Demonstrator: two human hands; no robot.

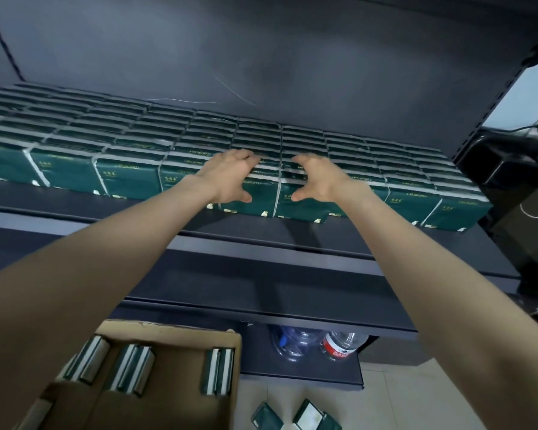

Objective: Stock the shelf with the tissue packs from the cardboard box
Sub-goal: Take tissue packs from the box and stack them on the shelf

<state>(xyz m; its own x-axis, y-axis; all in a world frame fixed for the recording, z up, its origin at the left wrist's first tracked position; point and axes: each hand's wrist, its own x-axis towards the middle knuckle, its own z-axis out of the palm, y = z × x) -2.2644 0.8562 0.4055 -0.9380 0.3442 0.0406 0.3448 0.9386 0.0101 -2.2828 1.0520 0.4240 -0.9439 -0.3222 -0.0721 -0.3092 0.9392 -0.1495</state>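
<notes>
Dark green tissue packs (131,178) fill the grey shelf (75,206) in several rows. Two packs in the front row, one (255,206) on the left and one (302,209) on the right, stick out slightly past their neighbours. My left hand (230,175) grips the left one, fingers curled over its top edge and thumb on its front face. My right hand (317,178) grips the right one the same way. The cardboard box (174,333) sits below at the lower left, with a few packs (90,358) standing on edge inside.
Lower shelf boards (261,293) jut out beneath my arms. Clear water bottles (342,342) lie under the lowest board. Two or three loose packs (311,417) lie on the tiled floor beside the box. A black object (510,172) stands past the shelf's right upright.
</notes>
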